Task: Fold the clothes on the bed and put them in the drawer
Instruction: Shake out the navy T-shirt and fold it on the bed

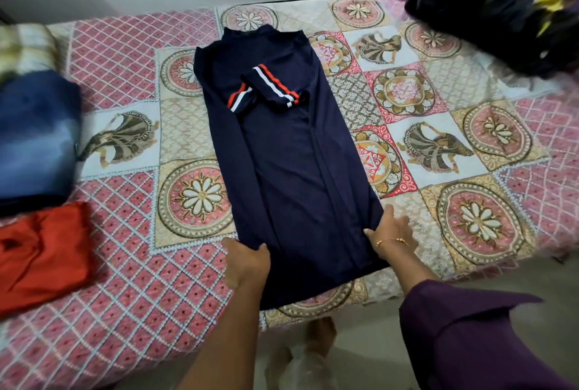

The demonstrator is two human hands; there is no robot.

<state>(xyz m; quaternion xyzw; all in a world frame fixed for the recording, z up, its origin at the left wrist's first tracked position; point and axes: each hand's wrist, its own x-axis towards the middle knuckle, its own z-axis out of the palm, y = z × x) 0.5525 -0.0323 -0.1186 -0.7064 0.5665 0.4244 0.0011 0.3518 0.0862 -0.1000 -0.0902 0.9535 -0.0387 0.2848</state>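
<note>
Patterned quilt covers the bed (438, 145), and a navy shirt (282, 154) lies lengthwise at the centre of the frame, sides and striped sleeves already turned in. The left hand (247, 261) pinches the hem's lower-left corner, fingers curled into the cloth; the right hand (391, 231) grips the opposite edge at lower centre-right, thumb over the fabric. To fold well, I would judge both corners should lift together, level, and travel up toward the collar so the narrow panel stays square. Counting: one navy shirt in hand, one folded blue garment (34, 135) at left, one red garment (40, 248) at lower left, and one dark unfolded heap (488, 10) at upper right. No drawer shows.
</note>
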